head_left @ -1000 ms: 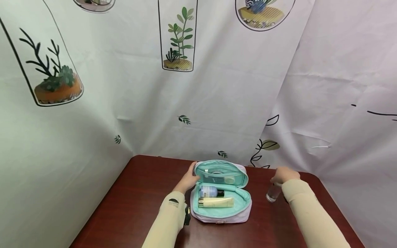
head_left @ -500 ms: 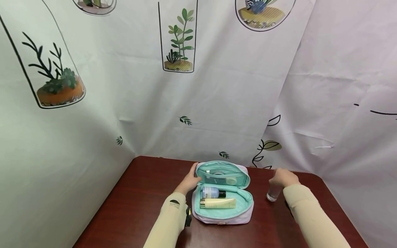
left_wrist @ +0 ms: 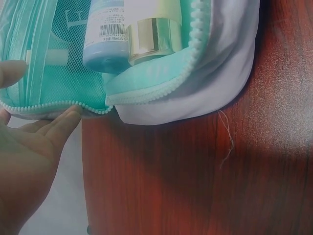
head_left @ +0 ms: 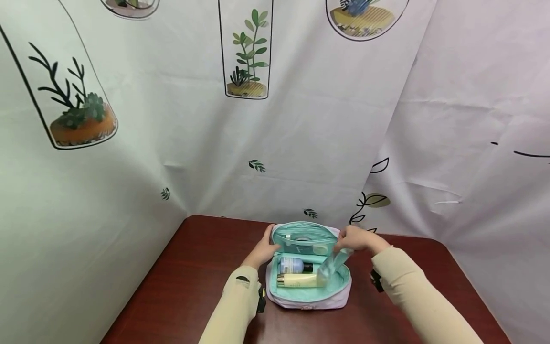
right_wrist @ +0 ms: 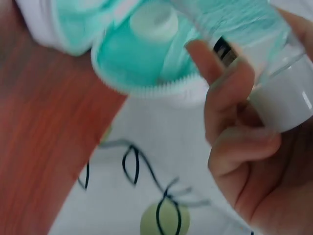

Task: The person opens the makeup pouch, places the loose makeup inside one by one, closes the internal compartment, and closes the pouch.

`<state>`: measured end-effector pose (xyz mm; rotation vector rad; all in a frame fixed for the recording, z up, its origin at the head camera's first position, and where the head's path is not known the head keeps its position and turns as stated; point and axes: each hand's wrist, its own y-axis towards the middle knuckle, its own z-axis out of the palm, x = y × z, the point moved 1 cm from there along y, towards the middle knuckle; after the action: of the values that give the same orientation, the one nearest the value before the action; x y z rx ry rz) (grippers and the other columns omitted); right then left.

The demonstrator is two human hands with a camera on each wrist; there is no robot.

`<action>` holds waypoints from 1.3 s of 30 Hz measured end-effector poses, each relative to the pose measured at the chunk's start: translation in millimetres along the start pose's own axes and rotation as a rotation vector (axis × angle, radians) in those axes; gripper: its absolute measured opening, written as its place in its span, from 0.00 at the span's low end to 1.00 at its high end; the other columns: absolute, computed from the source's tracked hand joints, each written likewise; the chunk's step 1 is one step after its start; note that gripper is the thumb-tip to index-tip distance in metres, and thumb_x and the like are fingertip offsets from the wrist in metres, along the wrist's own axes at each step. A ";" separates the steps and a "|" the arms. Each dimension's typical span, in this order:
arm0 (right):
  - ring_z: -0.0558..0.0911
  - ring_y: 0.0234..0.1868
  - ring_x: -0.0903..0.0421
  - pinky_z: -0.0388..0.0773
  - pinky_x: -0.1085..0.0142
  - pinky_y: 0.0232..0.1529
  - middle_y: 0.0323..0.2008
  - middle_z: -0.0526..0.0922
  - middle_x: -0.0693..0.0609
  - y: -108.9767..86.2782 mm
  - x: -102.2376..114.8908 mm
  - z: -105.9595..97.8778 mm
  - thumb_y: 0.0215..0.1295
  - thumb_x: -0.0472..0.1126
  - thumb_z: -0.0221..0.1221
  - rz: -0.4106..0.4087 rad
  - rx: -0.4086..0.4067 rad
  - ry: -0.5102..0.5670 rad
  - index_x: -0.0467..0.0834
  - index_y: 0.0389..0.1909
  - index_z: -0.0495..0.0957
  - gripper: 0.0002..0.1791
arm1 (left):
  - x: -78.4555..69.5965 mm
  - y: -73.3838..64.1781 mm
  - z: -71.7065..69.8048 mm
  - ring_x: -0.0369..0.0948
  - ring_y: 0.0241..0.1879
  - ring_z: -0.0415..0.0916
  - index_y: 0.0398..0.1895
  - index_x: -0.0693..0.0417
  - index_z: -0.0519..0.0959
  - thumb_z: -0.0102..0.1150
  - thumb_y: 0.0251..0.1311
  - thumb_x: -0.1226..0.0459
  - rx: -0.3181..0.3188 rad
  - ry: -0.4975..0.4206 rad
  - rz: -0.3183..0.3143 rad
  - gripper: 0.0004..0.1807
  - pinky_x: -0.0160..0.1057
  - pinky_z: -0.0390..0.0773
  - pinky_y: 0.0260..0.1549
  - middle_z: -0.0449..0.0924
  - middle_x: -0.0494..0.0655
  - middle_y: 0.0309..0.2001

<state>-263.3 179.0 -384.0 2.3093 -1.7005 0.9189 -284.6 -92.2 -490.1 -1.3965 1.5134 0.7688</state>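
A toiletry bag, lilac outside and mint green inside, lies unzipped with its lid raised at the back. My left hand grips the lid's left edge, thumb inside and fingers behind, as the left wrist view confirms. Over the right part of the bag, my right hand holds a clear bottle by its white cap end. The bottle tilts down to the left and overlaps the end of a pale yellow tube. Beside that tube lies a blue bottle with a black cap.
The lid's mesh pocket contains small items, among them a round white one. Beneath everything is a dark red wooden table. A white printed cloth hangs along its back and sides.
My right hand has lifted the clear bottle from the table on the right and carried it left over the bag. The left hand stays at the lid.
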 end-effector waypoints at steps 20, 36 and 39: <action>0.70 0.21 0.61 0.69 0.64 0.24 0.22 0.74 0.57 6.1 21.5 76.4 0.47 0.43 0.69 -0.267 0.054 -0.047 0.46 0.26 0.75 0.12 | -10.9 6.4 2.6 0.57 0.63 0.57 0.73 0.49 0.44 0.52 0.62 0.62 0.022 -0.015 0.007 0.39 0.57 0.61 0.54 0.50 0.62 0.69; 0.72 0.23 0.68 0.72 0.69 0.26 0.23 0.77 0.62 11.7 11.5 97.8 0.42 0.45 0.72 -0.387 0.021 -0.234 0.46 0.26 0.82 0.12 | -10.3 7.3 1.9 0.57 0.63 0.58 0.72 0.49 0.46 0.51 0.63 0.64 0.031 -0.005 0.028 0.37 0.57 0.62 0.54 0.52 0.64 0.68; 0.72 0.23 0.68 0.71 0.69 0.26 0.22 0.77 0.61 12.9 8.3 105.8 0.41 0.47 0.73 -0.384 0.012 -0.303 0.45 0.25 0.81 0.13 | -9.1 8.3 2.8 0.57 0.63 0.56 0.73 0.48 0.45 0.50 0.64 0.62 0.038 -0.003 0.026 0.37 0.58 0.61 0.54 0.51 0.63 0.68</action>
<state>-231.9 120.7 -467.9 2.7579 -1.2598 0.5294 -292.7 -84.6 -484.0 -1.3494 1.5390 0.7535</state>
